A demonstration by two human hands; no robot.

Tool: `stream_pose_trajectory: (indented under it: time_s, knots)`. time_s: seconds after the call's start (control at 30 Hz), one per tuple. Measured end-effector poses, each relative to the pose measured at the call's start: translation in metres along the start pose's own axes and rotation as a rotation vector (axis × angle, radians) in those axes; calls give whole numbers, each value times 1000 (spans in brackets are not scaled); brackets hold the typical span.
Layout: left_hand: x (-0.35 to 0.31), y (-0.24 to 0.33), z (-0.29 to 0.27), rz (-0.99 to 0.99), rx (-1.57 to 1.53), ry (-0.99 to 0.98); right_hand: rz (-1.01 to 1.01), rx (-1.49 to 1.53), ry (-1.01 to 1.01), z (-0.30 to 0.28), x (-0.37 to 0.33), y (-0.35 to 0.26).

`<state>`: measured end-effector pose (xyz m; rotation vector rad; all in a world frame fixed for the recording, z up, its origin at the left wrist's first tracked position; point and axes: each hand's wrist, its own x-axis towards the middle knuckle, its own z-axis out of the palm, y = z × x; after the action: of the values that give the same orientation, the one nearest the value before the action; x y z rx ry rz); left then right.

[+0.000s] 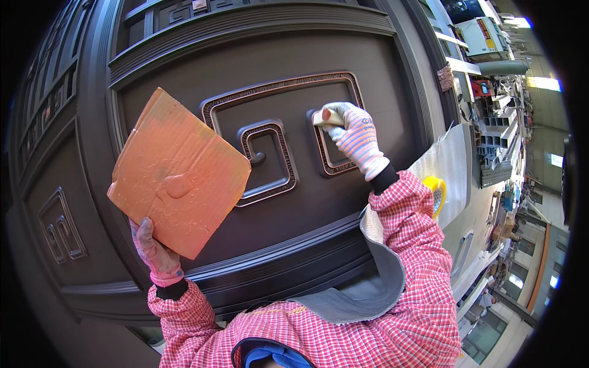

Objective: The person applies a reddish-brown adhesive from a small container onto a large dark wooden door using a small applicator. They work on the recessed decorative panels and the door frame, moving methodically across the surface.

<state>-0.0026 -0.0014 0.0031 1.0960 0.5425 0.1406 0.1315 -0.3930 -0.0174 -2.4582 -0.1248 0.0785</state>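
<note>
My gloved left hand (159,256) grips the lower edge of a flat board (193,150) smeared with orange-copper paint, a thicker blob lying near its middle. My right hand (356,135), in a striped glove, is closed on a small pale sponge piece (320,118) with a reddish end. That piece is at the top left corner of a raised scroll moulding (276,86), which shows copper tones along its patterned band. The moulding belongs to a dark brown door panel (331,205). Part of the scroll is hidden behind the board.
Grey sheet padding (389,270) curls between my right arm and the door's near edge. A yellow tape roll (435,195) lies beside my right sleeve on white wrapping (445,165). Metal profiles (496,144) are stacked at the right. Another scroll panel (61,227) is at the left.
</note>
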Motion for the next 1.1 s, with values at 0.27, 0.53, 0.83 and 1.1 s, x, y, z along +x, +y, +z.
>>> stream_pose_trajectory:
  time_s: [0.27,0.53,0.83,1.1]
  knots:
    - [1,-2,-3,7,-6,15,19,143,41,-10,-7,-5]
    - [1,1,1,13,0,-5,-25,12,-45,-5,-16,2]
    - [2,0,1,6,-4,-23,10,49,-141,-23,-67,-4]
    - [1,-1,1,-6,5,-16,-95,-57,-123,-19,-67,-2]
